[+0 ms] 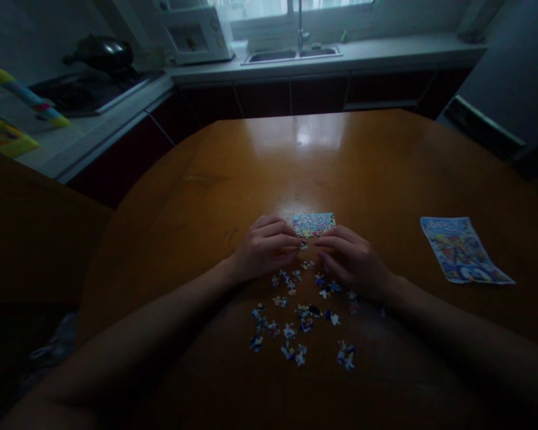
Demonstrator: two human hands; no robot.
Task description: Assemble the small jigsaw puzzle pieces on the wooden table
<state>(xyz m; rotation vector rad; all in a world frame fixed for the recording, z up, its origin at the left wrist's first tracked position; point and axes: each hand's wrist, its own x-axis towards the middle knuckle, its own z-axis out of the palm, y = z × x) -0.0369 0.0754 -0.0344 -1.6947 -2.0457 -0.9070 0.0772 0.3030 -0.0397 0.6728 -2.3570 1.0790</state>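
Observation:
A partly assembled jigsaw puzzle (314, 223) lies flat on the wooden table, light blue with colourful figures. My left hand (269, 246) is at its lower left corner, fingers curled together, with a small puzzle piece (303, 245) at the fingertips. On the other side, my right hand (352, 257) rests by the lower right corner, its thumb apart from the forefinger and nothing visible between them. Loose puzzle pieces (289, 330) are scattered below and between the hands; a few lie partly under the right hand.
A printed picture sheet (464, 249) lies on the table (197, 197) to the right. Beyond the table are a counter with a sink (273, 57), a white microwave (197, 36) and a stove holding a dark pan (105, 52). A colourful toy (27, 95) stands at left.

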